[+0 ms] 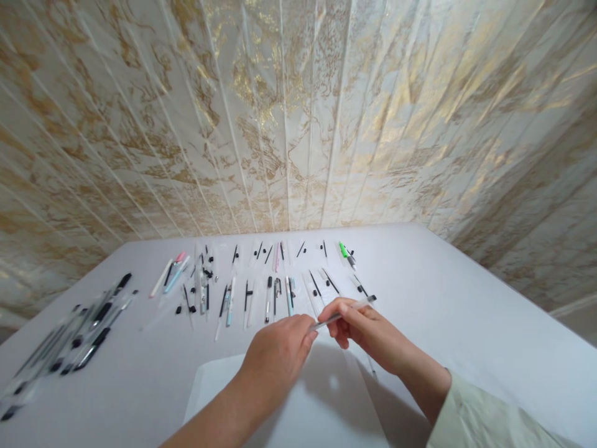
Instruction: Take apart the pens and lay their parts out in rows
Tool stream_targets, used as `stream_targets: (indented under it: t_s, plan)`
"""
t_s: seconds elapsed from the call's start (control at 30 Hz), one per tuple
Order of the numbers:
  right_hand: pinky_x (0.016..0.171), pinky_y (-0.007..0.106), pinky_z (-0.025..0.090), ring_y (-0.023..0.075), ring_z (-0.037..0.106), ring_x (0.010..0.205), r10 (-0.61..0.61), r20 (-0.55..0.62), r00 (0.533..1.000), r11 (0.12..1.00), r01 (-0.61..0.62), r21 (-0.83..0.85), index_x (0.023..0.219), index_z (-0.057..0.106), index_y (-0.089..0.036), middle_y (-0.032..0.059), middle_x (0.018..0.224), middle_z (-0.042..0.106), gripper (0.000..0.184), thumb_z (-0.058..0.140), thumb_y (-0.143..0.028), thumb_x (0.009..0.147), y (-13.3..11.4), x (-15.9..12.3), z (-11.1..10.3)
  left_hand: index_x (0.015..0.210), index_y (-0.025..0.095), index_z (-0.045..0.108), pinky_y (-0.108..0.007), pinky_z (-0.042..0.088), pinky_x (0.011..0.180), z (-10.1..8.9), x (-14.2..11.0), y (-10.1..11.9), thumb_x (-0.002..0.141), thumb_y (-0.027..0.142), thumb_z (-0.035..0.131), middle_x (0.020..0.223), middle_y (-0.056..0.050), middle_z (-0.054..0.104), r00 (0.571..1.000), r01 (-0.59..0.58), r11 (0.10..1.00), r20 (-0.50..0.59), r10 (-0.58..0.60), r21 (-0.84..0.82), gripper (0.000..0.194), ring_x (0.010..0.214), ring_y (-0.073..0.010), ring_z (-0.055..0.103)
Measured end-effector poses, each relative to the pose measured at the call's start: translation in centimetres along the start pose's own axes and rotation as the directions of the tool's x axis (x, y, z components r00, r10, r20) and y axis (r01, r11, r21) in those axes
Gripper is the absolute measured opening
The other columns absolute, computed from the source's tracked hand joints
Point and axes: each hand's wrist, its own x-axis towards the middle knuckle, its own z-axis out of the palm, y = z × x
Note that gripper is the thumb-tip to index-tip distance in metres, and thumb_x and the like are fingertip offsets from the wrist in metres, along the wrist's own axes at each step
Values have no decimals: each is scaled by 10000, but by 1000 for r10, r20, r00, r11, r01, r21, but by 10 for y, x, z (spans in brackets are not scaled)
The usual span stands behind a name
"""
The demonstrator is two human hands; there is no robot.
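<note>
A slim clear pen (361,303) with a dark end slants up to the right between my two hands. My right hand (359,320) is closed around its middle, with the dark end sticking out past the fingers. My left hand (280,348) pinches its lower left end between thumb and fingers, hiding the tip. Both hands are raised over a white rectangular sheet or board (219,379), whose kind I cannot tell. Just beyond the hands lie separated pen parts, among them a dark refill (330,281).
Two rows of taken-apart pens, clear barrels, refills and small black caps run across the white table (489,336). A blurred pile of black-capped pens (88,333) lies at left. A green pen part (344,250) ends the back row. Gold-patterned covering (289,124) rises behind the table.
</note>
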Motion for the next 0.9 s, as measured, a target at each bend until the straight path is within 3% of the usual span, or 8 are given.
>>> stream_targets:
  t_s: [0.07, 0.17, 0.3, 0.47, 0.7, 0.9]
  plan:
    - [521, 210, 356, 79, 465, 515, 0, -20, 1000, 1000, -1, -27, 908, 658, -121, 7, 611, 548, 352, 501, -437, 911, 4, 0, 8, 909, 210, 544, -283, 375, 653, 7, -1, 3, 966, 310, 273, 830, -14, 640, 1000, 17, 1000, -2, -17, -26, 294, 765, -183, 596]
    - [469, 206, 310, 71, 405, 438, 36, 1, 999, 997, -36, 70, 822, 622, -136, -23, 516, 506, 329, 523, -441, 896, 8, 0, 17, 854, 205, 532, -290, 368, 620, 14, -1, 4, 975, 353, 224, 765, -20, 638, 999, 42, 999, -1, -42, -5, 362, 704, -190, 594]
    - [448, 207, 258, 64, 345, 406, 77, -74, 994, 990, -67, 127, 640, 541, -150, -59, 443, 394, 434, 531, -525, 858, 13, 0, 24, 848, 212, 520, -297, 391, 650, 19, -2, 5, 973, 332, 229, 796, -28, 651, 1000, 12, 1000, 11, -12, -17, 340, 735, -196, 602]
    - [481, 222, 258, 74, 363, 431, 1, -164, 986, 991, -22, -130, 611, 552, -146, -47, 427, 403, 513, 447, -565, 887, 21, -3, 27, 837, 212, 498, -272, 420, 681, 27, -7, 7, 958, 245, 221, 857, -47, 651, 999, -21, 993, -47, 16, -113, 304, 780, -177, 603]
    - [448, 226, 208, 67, 272, 394, -16, -84, 996, 972, -4, -235, 604, 549, -151, -67, 391, 340, 529, 396, -553, 912, 10, -6, 26, 890, 222, 505, -269, 376, 601, 29, -9, 6, 973, 383, 196, 814, -28, 687, 998, -60, 986, -4, 60, -156, 359, 690, -182, 632]
    - [447, 221, 214, 66, 285, 407, -22, -9, 1000, 959, 18, -284, 595, 549, -145, -63, 410, 341, 524, 402, -534, 914, 4, -7, 21, 945, 238, 552, -240, 355, 614, 20, -7, 9, 968, 422, 250, 790, 15, 669, 994, -22, 913, 87, 63, -408, 354, 669, -141, 590]
